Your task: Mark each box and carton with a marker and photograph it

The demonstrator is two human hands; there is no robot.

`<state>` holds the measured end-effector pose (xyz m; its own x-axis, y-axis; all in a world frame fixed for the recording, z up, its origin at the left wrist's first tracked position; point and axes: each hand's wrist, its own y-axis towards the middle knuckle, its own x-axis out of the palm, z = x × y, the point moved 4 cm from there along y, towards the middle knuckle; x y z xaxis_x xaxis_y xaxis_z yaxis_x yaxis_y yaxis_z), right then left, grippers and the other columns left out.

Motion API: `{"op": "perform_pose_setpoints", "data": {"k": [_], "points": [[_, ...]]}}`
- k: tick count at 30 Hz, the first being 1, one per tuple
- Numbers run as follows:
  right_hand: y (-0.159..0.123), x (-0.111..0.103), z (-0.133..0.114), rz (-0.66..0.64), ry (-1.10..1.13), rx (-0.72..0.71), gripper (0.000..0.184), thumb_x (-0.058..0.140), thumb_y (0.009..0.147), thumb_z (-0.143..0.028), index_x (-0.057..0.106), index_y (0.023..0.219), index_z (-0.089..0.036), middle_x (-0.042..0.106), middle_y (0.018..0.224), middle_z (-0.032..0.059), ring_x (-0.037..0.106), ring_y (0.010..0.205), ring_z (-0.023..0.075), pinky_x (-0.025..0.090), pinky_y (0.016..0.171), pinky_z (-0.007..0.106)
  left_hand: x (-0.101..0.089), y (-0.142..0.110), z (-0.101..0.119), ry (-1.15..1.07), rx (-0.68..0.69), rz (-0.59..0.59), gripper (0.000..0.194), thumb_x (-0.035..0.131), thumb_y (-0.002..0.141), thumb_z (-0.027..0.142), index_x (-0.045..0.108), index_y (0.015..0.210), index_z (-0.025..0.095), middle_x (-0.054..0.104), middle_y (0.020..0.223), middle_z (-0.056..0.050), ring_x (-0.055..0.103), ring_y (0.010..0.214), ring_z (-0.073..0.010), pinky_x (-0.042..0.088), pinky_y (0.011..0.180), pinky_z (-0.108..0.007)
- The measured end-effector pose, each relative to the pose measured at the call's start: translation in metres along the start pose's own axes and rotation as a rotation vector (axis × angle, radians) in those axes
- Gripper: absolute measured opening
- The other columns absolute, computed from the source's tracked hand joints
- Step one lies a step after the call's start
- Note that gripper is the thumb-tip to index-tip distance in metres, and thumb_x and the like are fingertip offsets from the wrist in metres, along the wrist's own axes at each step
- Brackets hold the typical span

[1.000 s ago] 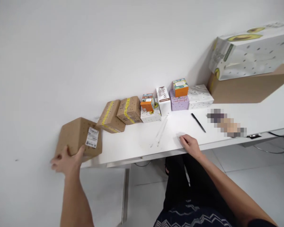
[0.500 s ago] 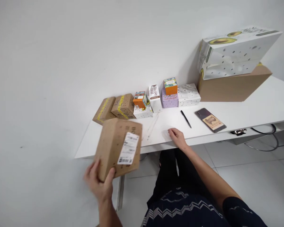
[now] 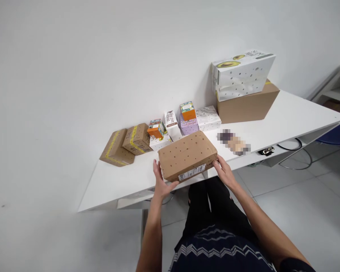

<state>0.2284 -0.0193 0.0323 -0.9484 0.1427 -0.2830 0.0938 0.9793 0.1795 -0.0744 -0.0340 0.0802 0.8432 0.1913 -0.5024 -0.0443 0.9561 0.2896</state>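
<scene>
A matte cardboard box (image 3: 187,155), oblong and flecked with small dark marks, sits between the two hands, over the front edge of the smooth white tabletop (image 3: 113,185). The left hand (image 3: 162,186) clasps its left end, thumb at the lower near edge; the right hand (image 3: 224,172) holds its right end. Beyond the right hand, a glossy white box (image 3: 242,81) tops a plain brown carton (image 3: 243,109).

The upright white carton (image 3: 174,130) bears the marking "Su per Meal", the large white avocado-print box (image 3: 240,79) carries partly legible lettering on its top face, and the label (image 3: 192,172) on the held brown box (image 3: 187,153) is illegible.
</scene>
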Motion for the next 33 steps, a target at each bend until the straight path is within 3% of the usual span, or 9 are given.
{"op": "perform_pose_setpoints", "data": {"k": [1, 4, 7, 12, 17, 20, 23, 28, 33], "points": [[-0.002, 0.001, -0.001, -0.012, -0.011, -0.008, 0.053, 0.041, 0.093, -0.05, 0.044, 0.138, -0.024, 0.051, 0.139, 0.0107, 0.047, 0.126, 0.026, 0.039, 0.104, 0.046, 0.006, -0.01, -0.011, -0.036, -0.049, -0.01, 0.117, 0.079, 0.057, 0.053, 0.01, 0.148, 0.024, 0.023, 0.153, -0.017, 0.028, 0.141, -0.0293, 0.034, 0.111, -0.045], [-0.004, 0.002, -0.009, -0.009, -0.024, 0.002, 0.053, 0.046, 0.091, -0.049, 0.044, 0.138, -0.025, 0.056, 0.129, 0.0113, 0.054, 0.114, 0.0262, 0.051, 0.084, 0.04, 0.018, -0.033, -0.029, -0.039, -0.214, -0.072, 0.074, 0.068, 0.073, 0.051, 0.04, 0.134, 0.02, 0.053, 0.131, -0.015, 0.049, 0.126, -0.0279, 0.041, 0.104, -0.044], [-0.001, -0.006, -0.028, 0.067, -0.018, 0.004, 0.052, 0.049, 0.089, -0.049, 0.049, 0.135, -0.026, 0.058, 0.117, 0.0106, 0.058, 0.095, 0.0223, 0.053, 0.067, 0.033, 0.012, -0.032, -0.011, -0.067, -0.238, -0.054, 0.05, 0.056, 0.083, 0.05, 0.051, 0.123, 0.02, 0.063, 0.117, -0.012, 0.06, 0.11, -0.0251, 0.048, 0.094, -0.04], [0.016, -0.016, -0.056, 0.124, 0.003, -0.031, 0.049, 0.049, 0.089, -0.051, 0.055, 0.13, -0.024, 0.059, 0.116, 0.0097, 0.058, 0.097, 0.0215, 0.052, 0.078, 0.035, -0.015, -0.005, 0.028, -0.017, -0.142, -0.016, 0.048, 0.041, 0.092, 0.051, 0.051, 0.129, 0.022, 0.058, 0.129, -0.01, 0.053, 0.12, -0.0242, 0.043, 0.101, -0.039], [0.019, -0.006, -0.041, 0.048, -0.014, 0.015, 0.049, 0.04, 0.092, -0.053, 0.058, 0.126, -0.023, 0.058, 0.126, 0.011, 0.053, 0.116, 0.0249, 0.047, 0.092, 0.038, -0.005, -0.007, -0.002, -0.014, -0.193, -0.058, 0.051, 0.036, 0.093, 0.053, 0.05, 0.13, 0.021, 0.056, 0.128, -0.013, 0.053, 0.118, -0.0239, 0.043, 0.101, -0.041], [0.011, 0.002, -0.023, -0.035, -0.012, 0.036, 0.049, 0.041, 0.092, -0.053, 0.054, 0.13, -0.025, 0.056, 0.13, 0.0101, 0.053, 0.116, 0.025, 0.046, 0.094, 0.041, 0.008, -0.018, -0.024, -0.064, -0.221, -0.114, 0.056, 0.054, 0.084, 0.053, 0.048, 0.128, 0.019, 0.055, 0.125, -0.013, 0.055, 0.116, -0.023, 0.044, 0.1, -0.039], [0.004, 0.006, -0.015, -0.129, -0.094, 0.02, 0.056, 0.052, 0.086, -0.053, 0.048, 0.135, -0.026, 0.058, 0.124, 0.0105, 0.057, 0.109, 0.0266, 0.048, 0.091, 0.045, 0.013, -0.023, -0.03, -0.112, -0.287, -0.119, 0.057, 0.063, 0.078, 0.048, 0.048, 0.124, 0.019, 0.059, 0.118, -0.011, 0.06, 0.109, -0.0218, 0.047, 0.096, -0.037], [0.003, -0.011, -0.056, -0.03, -0.128, -0.153, 0.057, 0.053, 0.087, -0.046, 0.043, 0.14, -0.029, 0.054, 0.11, 0.0093, 0.055, 0.1, 0.0231, 0.05, 0.086, 0.041, -0.014, -0.016, 0.012, 0.018, -0.191, 0.074, 0.037, 0.057, 0.083, 0.048, 0.059, 0.108, 0.021, 0.06, 0.097, -0.007, 0.06, 0.091, -0.0204, 0.049, 0.08, -0.032], [0.012, -0.022, -0.088, 0.034, -0.109, -0.218, 0.053, 0.054, 0.087, -0.045, 0.048, 0.138, -0.029, 0.05, 0.104, 0.0073, 0.051, 0.096, 0.0215, 0.05, 0.085, 0.04, -0.03, -0.005, 0.045, 0.116, -0.089, 0.095, 0.034, 0.044, 0.09, 0.05, 0.062, 0.1, 0.023, 0.054, 0.081, -0.003, 0.055, 0.079, -0.0189, 0.046, 0.073, -0.031]]}}
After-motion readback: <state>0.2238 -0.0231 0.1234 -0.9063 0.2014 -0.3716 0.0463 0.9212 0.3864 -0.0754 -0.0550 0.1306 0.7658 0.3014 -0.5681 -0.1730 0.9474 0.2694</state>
